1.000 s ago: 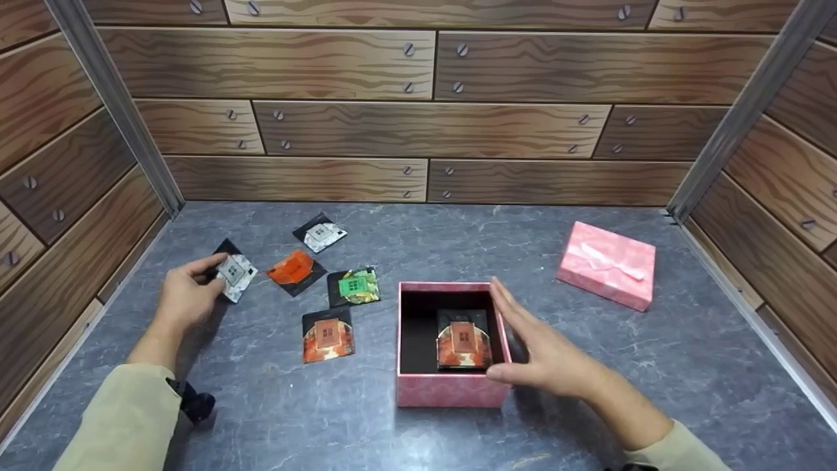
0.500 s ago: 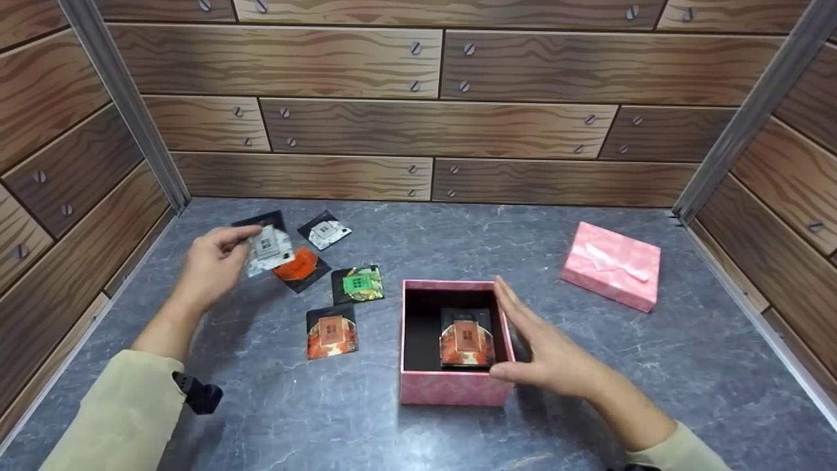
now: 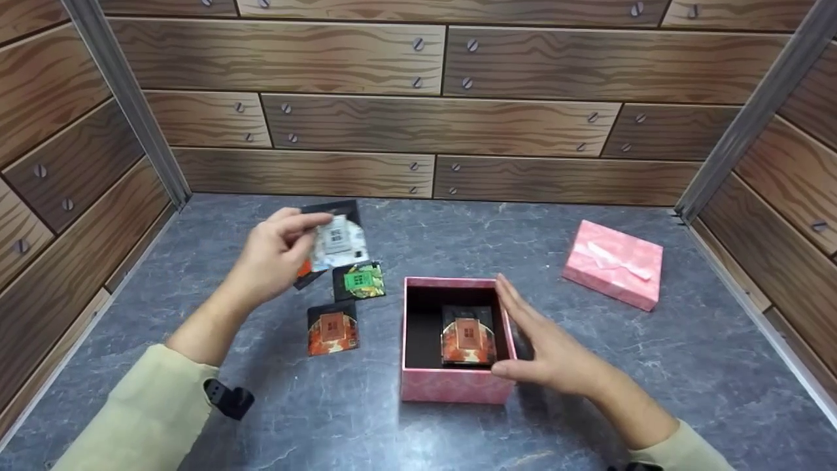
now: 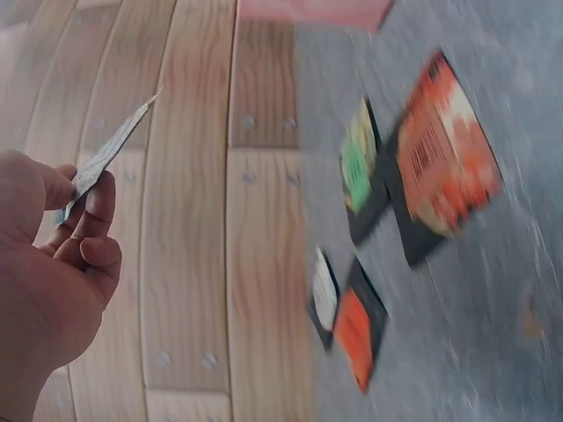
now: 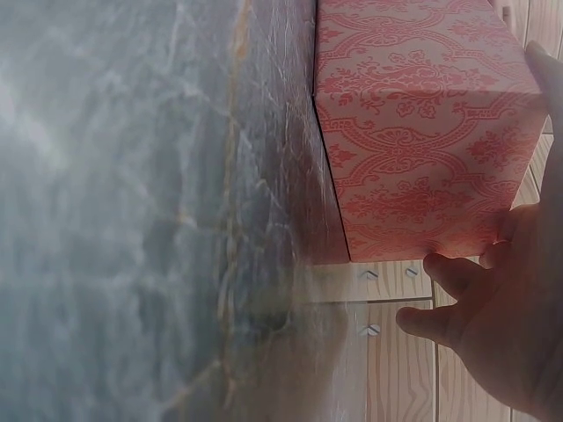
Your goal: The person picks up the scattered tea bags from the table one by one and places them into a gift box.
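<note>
My left hand [image 3: 278, 255] pinches a black-and-white sachet [image 3: 339, 241] between thumb and fingers, raised over the loose sachets at left. In the left wrist view the held sachet [image 4: 106, 158] shows nearly edge-on. My right hand [image 3: 556, 353] rests along the right side of an open pink box [image 3: 458, 387], thumb at its front corner and fingers straight toward the back corner. Inside, at the right, lies an orange-and-black sachet [image 3: 467, 337]. The right wrist view has fingertips [image 5: 440, 264] right at the box's patterned wall [image 5: 422, 167].
A green sachet [image 3: 359, 281] and an orange-red sachet [image 3: 333, 330] lie left of the box. An orange sachet [image 4: 356, 325] and another white one [image 4: 325, 290] show in the left wrist view. The pink lid [image 3: 613, 265] with a bow lies back right. Wood-patterned walls [image 3: 431, 124] surround the table.
My left hand has lifted the black-and-white sachet from the far left and carried it rightward over the other sachets. The right hand has stayed at the box.
</note>
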Action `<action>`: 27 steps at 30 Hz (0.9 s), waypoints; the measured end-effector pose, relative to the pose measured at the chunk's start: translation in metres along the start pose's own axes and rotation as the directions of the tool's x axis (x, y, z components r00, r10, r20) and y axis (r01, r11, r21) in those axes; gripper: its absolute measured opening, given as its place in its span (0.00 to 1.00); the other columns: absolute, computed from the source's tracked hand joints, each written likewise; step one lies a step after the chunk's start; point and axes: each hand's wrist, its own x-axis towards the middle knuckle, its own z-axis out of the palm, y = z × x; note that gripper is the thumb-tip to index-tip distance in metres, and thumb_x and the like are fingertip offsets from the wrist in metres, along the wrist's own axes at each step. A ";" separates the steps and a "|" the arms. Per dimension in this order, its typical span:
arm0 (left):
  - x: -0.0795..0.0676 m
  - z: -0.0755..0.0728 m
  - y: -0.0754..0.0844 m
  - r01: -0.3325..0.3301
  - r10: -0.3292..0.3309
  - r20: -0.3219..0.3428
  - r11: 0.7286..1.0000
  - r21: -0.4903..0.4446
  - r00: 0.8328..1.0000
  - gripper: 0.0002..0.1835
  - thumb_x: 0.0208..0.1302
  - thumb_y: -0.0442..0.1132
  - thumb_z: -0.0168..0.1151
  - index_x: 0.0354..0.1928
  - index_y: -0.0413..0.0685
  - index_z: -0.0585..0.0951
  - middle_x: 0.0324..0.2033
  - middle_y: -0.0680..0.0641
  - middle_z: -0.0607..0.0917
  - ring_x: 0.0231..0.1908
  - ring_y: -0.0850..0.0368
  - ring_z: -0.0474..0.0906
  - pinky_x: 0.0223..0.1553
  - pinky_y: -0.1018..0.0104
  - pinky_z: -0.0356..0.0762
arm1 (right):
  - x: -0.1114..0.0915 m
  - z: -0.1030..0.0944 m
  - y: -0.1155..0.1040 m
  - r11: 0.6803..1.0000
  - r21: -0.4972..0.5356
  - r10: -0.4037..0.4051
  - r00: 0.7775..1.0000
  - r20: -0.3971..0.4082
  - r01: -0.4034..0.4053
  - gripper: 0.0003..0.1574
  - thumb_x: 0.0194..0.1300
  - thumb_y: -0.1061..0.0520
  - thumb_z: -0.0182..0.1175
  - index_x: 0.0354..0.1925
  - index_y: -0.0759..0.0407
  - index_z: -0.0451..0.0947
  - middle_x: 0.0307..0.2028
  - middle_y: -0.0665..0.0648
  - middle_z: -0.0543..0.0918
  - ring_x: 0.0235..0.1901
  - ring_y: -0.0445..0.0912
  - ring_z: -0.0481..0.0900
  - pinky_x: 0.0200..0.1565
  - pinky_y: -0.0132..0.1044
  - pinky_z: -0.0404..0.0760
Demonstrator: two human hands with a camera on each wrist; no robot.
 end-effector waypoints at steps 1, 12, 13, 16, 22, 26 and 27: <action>0.000 0.003 0.005 -0.007 0.008 0.012 1.000 -0.004 1.000 0.19 0.73 0.26 0.61 0.62 0.41 0.86 0.48 0.41 0.81 0.31 0.56 0.76 0.26 0.73 0.76 | 0.000 -0.001 -0.001 1.000 0.001 0.004 1.000 0.002 -0.004 0.74 0.60 0.40 0.75 0.87 0.53 0.40 0.85 0.55 0.40 0.79 0.66 0.51 0.72 0.70 0.56; -0.001 0.036 0.040 -0.095 0.100 0.106 0.994 -0.059 0.989 0.22 0.66 0.27 0.72 0.62 0.42 0.86 0.46 0.45 0.82 0.31 0.58 0.74 0.28 0.73 0.73 | 0.000 -0.001 -0.001 1.000 0.001 0.012 1.000 0.001 -0.012 0.75 0.59 0.40 0.75 0.87 0.52 0.39 0.85 0.54 0.39 0.79 0.66 0.51 0.71 0.71 0.56; -0.001 0.039 0.041 -0.105 0.112 0.109 0.992 -0.062 0.988 0.22 0.66 0.27 0.72 0.62 0.42 0.86 0.44 0.45 0.82 0.30 0.58 0.73 0.27 0.73 0.72 | 0.000 -0.001 -0.001 1.000 0.002 0.013 1.000 0.001 -0.013 0.75 0.59 0.40 0.75 0.87 0.52 0.39 0.85 0.54 0.39 0.79 0.66 0.51 0.71 0.71 0.56; -0.003 0.047 0.046 -0.117 0.127 0.135 0.990 -0.080 0.983 0.22 0.66 0.28 0.73 0.61 0.44 0.87 0.40 0.46 0.83 0.29 0.58 0.72 0.27 0.72 0.71 | 0.000 -0.001 -0.001 1.000 0.002 0.018 1.000 0.000 -0.018 0.75 0.59 0.40 0.75 0.87 0.52 0.39 0.85 0.55 0.39 0.79 0.67 0.51 0.70 0.72 0.57; -0.007 0.065 0.051 -0.090 0.108 0.197 0.991 -0.099 0.974 0.24 0.65 0.30 0.74 0.63 0.46 0.86 0.46 0.47 0.88 0.34 0.58 0.81 0.29 0.71 0.76 | 0.000 0.000 0.000 1.000 -0.002 0.030 1.000 0.000 -0.030 0.75 0.59 0.39 0.75 0.87 0.51 0.39 0.85 0.54 0.39 0.79 0.68 0.52 0.69 0.73 0.57; -0.009 0.076 0.050 -0.120 0.131 0.216 0.991 -0.064 0.968 0.23 0.65 0.33 0.75 0.63 0.47 0.87 0.45 0.50 0.90 0.37 0.59 0.83 0.32 0.69 0.76 | 0.000 0.001 0.000 0.999 0.001 0.037 0.999 -0.001 -0.037 0.75 0.59 0.39 0.75 0.87 0.51 0.39 0.85 0.53 0.40 0.78 0.68 0.52 0.69 0.73 0.58; -0.010 0.079 0.050 -0.127 0.136 0.222 0.990 -0.053 0.965 0.23 0.65 0.34 0.75 0.62 0.47 0.87 0.45 0.50 0.90 0.38 0.59 0.84 0.34 0.68 0.77 | 0.000 0.001 0.000 0.999 0.002 0.038 0.999 0.000 -0.038 0.74 0.59 0.39 0.75 0.87 0.51 0.39 0.85 0.53 0.40 0.78 0.68 0.52 0.70 0.73 0.58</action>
